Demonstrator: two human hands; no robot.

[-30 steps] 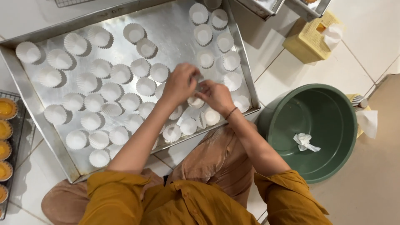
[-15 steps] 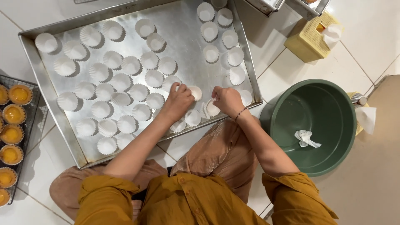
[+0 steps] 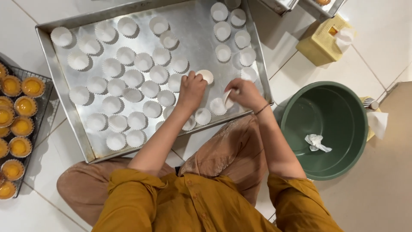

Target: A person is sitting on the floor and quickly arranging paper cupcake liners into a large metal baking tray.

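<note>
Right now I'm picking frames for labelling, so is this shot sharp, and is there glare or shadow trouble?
Head view: mostly sharp, the paper cups have crisp edges; soft sheen on the metal tray, no blown glare; the left hand and right hand are only slightly soft; a shadow falls beside the yellow box; edges bend a little.

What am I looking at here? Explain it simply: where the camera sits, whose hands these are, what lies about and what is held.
The camera sits on a person's head and looks straight down at their own two bare hands; no machine is involved. The person sits on a tiled floor before a large metal tray dotted with white paper cups. The left hand sets one cup down on the tray. The right hand has a grip on a few more cups. On the far left a wire rack carries filled yellow tarts. On the right stand a green basin with crumpled paper inside, and a yellow box.
</note>
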